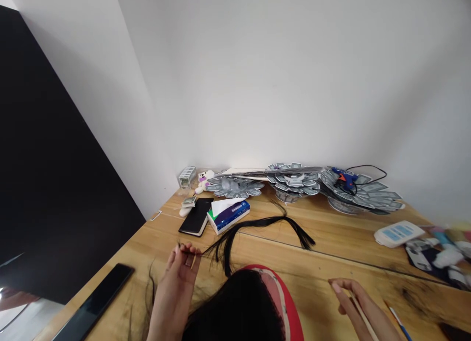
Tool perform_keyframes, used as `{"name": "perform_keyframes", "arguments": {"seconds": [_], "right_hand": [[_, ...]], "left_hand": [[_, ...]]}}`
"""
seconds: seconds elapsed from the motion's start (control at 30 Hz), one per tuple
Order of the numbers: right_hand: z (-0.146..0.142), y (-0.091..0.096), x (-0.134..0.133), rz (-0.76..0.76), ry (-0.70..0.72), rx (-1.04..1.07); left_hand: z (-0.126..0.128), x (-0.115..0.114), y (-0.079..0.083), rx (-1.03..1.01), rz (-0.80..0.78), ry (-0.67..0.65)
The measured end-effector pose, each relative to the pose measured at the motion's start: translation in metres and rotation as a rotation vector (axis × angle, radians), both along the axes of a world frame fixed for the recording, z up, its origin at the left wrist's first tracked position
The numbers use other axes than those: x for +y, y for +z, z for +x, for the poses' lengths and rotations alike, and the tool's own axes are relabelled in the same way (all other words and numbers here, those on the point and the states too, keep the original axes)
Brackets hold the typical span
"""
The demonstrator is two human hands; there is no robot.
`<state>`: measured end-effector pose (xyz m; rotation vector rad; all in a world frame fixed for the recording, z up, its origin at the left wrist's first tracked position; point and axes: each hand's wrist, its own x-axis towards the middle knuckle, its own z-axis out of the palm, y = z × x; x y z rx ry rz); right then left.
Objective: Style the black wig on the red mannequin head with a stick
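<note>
My left hand (pixel 178 277) is raised at the lower left, its fingertips pinching a thin lock of black hair (pixel 221 248). That lock runs from a dark-haired head form (pixel 235 306) with a red rim (pixel 285 301). A longer loose hank of black hair (pixel 265 225) lies across the wooden table (pixel 324 255). At the lower right, my right hand (pixel 353 301) curls around a thin pale stick (pixel 362 316), away from the hair. A ring shows on my left hand.
Along the back stand discs of playing cards (pixel 294 179) and a blue glue gun (pixel 344 180). Nearer lie a black notebook (pixel 196 217), a tissue box (pixel 228 216), a white plush bear (pixel 203 180) and a black tablet (pixel 93 301). A blue-handled paintbrush (pixel 399 324) lies right of my right hand.
</note>
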<state>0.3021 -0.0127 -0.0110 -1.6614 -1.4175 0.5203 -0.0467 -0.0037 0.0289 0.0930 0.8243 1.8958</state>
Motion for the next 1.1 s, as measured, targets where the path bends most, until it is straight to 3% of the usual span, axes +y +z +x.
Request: {"name": "perform_keyframes", "arguments": {"seconds": [0.1,0.2,0.3,0.4,0.53,0.7,0.9,1.0,1.1], "right_hand": [[-0.005,0.010,0.009,0.082,-0.086,-0.056],[-0.026,0.038,0.009,0.185,-0.091,-0.102],[-0.063,0.068,0.007,0.179,0.164,-0.034],[-0.101,0.087,0.010,0.201,0.405,0.068],[-0.127,0.093,0.019,0.225,0.508,0.203],[-0.120,0.093,0.022,0.238,0.419,0.301],[-0.092,0.112,0.018,0.149,0.298,0.441],[-0.076,0.111,0.018,0.119,0.202,0.520],[-0.063,0.098,0.018,0.114,0.106,0.627]], "left_hand": [[0.021,-0.002,0.009,0.076,0.006,-0.034],[0.044,0.001,0.017,0.146,0.034,-0.100],[0.068,0.005,0.026,0.227,0.071,-0.198],[0.088,0.006,0.034,0.315,0.109,-0.321],[0.105,0.006,0.040,0.401,0.172,-0.478],[0.110,0.008,0.037,0.399,0.256,-0.629],[0.116,0.009,0.026,0.564,0.297,-0.871],[0.117,0.007,0.029,0.689,0.272,-0.886],[0.116,0.005,0.035,0.811,0.235,-0.854]]}}
